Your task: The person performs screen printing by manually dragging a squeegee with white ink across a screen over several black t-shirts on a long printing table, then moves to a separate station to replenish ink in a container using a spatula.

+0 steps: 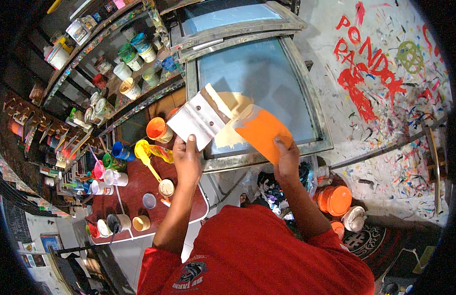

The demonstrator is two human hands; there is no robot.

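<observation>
My left hand (187,160) is closed on a squeegee with a pale metal holder (196,120); cream ink coats its blade edge. In my right hand (287,160) is a flat orange scraper (263,130), gripped between thumb and fingers. The scraper's far left end carries cream ink and meets or nearly meets the squeegee blade. Below both tools lies a printing screen with a worn frame (310,98) and bluish mesh (267,73). A patch of cream ink (229,139) spreads over the mesh, partly hidden by the tools.
A red-brown table (134,189) at left bears an orange ink cup (159,130), a yellow spoon-like tool (148,160) and several other cups. Shelves (107,105) of paint pots stand behind it. Orange-lidded tubs (334,200) sit at lower right, by a paint-splattered wall (380,142).
</observation>
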